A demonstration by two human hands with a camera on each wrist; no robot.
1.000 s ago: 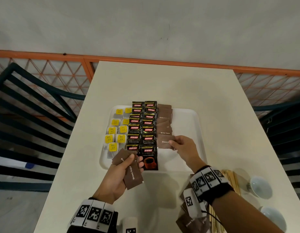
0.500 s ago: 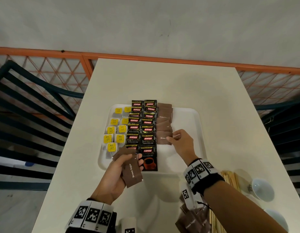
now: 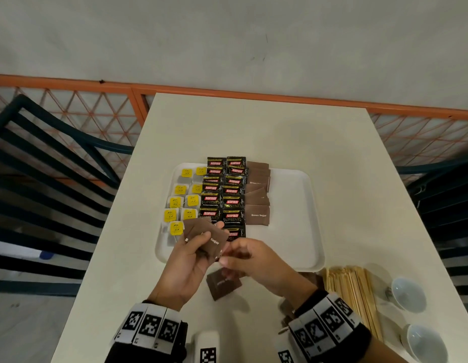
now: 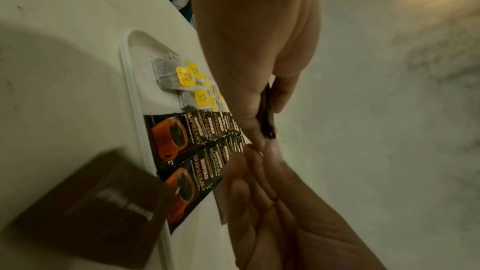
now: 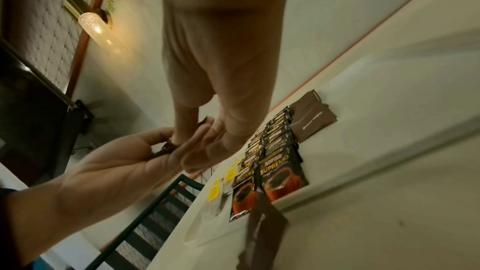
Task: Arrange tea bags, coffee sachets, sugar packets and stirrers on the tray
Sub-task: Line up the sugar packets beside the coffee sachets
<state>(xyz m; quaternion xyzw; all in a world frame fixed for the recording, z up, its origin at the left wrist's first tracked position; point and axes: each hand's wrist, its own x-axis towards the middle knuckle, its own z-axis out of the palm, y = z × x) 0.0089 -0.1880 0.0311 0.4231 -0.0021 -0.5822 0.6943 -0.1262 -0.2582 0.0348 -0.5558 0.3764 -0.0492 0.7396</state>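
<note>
Brown sugar packets [image 3: 205, 238] are fanned in my left hand [image 3: 185, 265], held above the near edge of the white tray [image 3: 293, 218]. My right hand [image 3: 253, 260] meets it and pinches the edge of one packet. A loose packet [image 3: 223, 282] is below my hands, blurred, near the table.

From my left wrist, thumb and fingers [image 4: 249, 110] clamp the thin stack; coffee sachets [image 4: 197, 143] and tea bags [image 4: 179, 81] lie in rows on the tray.

From my right wrist, my fingertips [image 5: 182, 128] touch the packets in the left palm.
</note>
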